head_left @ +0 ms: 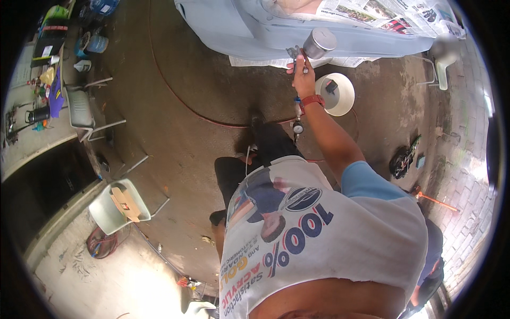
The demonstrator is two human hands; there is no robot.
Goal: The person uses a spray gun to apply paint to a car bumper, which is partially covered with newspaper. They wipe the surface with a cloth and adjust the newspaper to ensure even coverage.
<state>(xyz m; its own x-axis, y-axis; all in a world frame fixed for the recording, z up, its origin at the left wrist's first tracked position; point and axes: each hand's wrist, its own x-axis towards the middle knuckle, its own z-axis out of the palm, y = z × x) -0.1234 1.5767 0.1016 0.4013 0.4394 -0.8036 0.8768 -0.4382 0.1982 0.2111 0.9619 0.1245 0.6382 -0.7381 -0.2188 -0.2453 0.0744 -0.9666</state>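
Note:
My right hand (304, 82), red band at the wrist, is closed round the handle of a spray gun (294, 52). A silver paint cup (321, 43) is on the gun, in front of a pale blue-grey vehicle body panel (223, 32). A round pressure gauge (298, 128) hangs below the hand on the air line. Part of my left arm (219, 242) shows beside my shirt, with something black at its end; I cannot make out the hand's fingers.
Newspaper (366, 16) covers part of the panel. A white bucket (349, 98) stands right of my hand. A reddish hose (175, 93) curves over the floor. Pale chairs (101, 210) stand left. A black bundle (401, 162) lies right; another person (433, 266) is behind at right.

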